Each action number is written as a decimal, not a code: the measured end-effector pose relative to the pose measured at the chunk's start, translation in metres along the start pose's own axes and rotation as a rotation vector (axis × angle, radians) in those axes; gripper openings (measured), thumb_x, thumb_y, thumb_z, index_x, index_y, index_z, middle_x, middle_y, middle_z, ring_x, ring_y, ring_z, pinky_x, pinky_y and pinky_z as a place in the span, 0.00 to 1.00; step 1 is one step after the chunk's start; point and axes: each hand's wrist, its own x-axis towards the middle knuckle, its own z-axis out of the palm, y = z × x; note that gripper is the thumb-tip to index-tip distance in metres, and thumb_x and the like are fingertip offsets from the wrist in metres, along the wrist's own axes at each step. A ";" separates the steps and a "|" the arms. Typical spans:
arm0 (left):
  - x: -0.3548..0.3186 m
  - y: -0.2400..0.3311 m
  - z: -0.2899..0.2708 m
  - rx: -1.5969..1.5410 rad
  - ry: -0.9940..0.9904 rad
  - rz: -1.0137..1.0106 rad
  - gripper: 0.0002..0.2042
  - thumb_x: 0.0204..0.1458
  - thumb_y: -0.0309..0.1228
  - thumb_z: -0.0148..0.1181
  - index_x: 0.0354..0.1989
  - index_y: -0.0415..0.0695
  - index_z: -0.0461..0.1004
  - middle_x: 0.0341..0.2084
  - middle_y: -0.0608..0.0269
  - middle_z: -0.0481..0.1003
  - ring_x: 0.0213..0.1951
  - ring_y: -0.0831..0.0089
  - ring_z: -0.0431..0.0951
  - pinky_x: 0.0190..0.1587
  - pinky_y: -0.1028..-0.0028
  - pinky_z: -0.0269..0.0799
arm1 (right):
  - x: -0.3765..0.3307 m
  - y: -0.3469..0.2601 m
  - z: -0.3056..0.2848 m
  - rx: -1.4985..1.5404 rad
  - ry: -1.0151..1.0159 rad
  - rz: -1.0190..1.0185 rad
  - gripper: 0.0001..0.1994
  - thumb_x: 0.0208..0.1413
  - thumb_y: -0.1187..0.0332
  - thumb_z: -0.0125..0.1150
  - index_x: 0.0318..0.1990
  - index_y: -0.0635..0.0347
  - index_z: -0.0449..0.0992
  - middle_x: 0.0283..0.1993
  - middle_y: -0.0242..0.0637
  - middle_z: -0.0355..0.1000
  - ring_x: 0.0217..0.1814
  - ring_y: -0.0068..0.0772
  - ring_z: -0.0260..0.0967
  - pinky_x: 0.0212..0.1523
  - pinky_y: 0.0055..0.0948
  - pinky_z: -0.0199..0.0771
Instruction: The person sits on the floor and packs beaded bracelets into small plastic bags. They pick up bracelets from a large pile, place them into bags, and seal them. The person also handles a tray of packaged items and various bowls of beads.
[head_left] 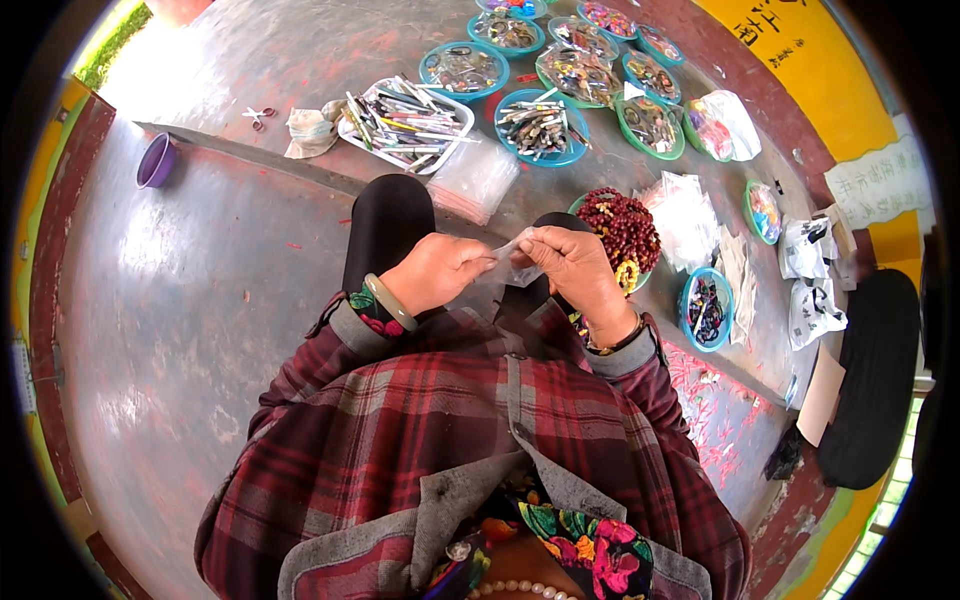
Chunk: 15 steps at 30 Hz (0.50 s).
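Above my lap, a small clear plastic bag (514,252) is stretched between my two hands. The fingertips of my left hand (438,272) pinch one side of it. My right hand (578,276) grips the other side between thumb and curled fingers. Whether anything lies inside the bag cannot be made out. Just beyond my right hand, strings of dark red beads (618,222) with a yellow strand (628,274) fill a green bowl. A stack of flat clear bags (476,182) lies past my knees, and more clear bags (684,222) are heaped beyond the beads.
A white tray (468,122) of pens and a blue basin (578,150) of similar sticks stand ahead. Several bowls of small goods (465,68) spread behind them. Scissors (258,118) and a purple bowl (156,160) are at left. A blue basket (706,310) sits at right.
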 end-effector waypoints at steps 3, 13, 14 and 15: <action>-0.002 -0.004 0.003 -0.170 0.012 -0.046 0.09 0.52 0.32 0.53 0.27 0.39 0.73 0.18 0.53 0.71 0.22 0.57 0.72 0.26 0.67 0.66 | -0.001 0.002 -0.002 0.065 0.007 0.017 0.10 0.56 0.66 0.57 0.38 0.65 0.77 0.28 0.30 0.74 0.25 0.15 0.68 0.23 0.16 0.66; -0.002 0.004 -0.003 -0.003 -0.045 0.044 0.06 0.52 0.28 0.54 0.30 0.38 0.74 0.21 0.54 0.73 0.23 0.63 0.74 0.27 0.73 0.69 | -0.002 -0.002 0.004 0.157 0.079 0.056 0.11 0.56 0.64 0.57 0.37 0.65 0.75 0.25 0.32 0.73 0.26 0.19 0.71 0.23 0.16 0.68; -0.002 0.005 -0.003 0.015 -0.041 0.048 0.06 0.52 0.28 0.54 0.30 0.38 0.74 0.22 0.54 0.73 0.24 0.61 0.74 0.27 0.72 0.68 | -0.002 -0.002 0.005 0.154 0.089 0.061 0.11 0.56 0.64 0.57 0.36 0.65 0.75 0.25 0.32 0.73 0.26 0.19 0.71 0.23 0.16 0.68; -0.002 0.003 -0.002 0.022 -0.023 0.068 0.06 0.52 0.28 0.54 0.30 0.38 0.74 0.22 0.54 0.73 0.24 0.60 0.74 0.27 0.72 0.69 | -0.002 -0.002 0.006 0.154 0.117 0.044 0.11 0.56 0.64 0.57 0.35 0.65 0.75 0.24 0.32 0.73 0.25 0.19 0.71 0.22 0.16 0.67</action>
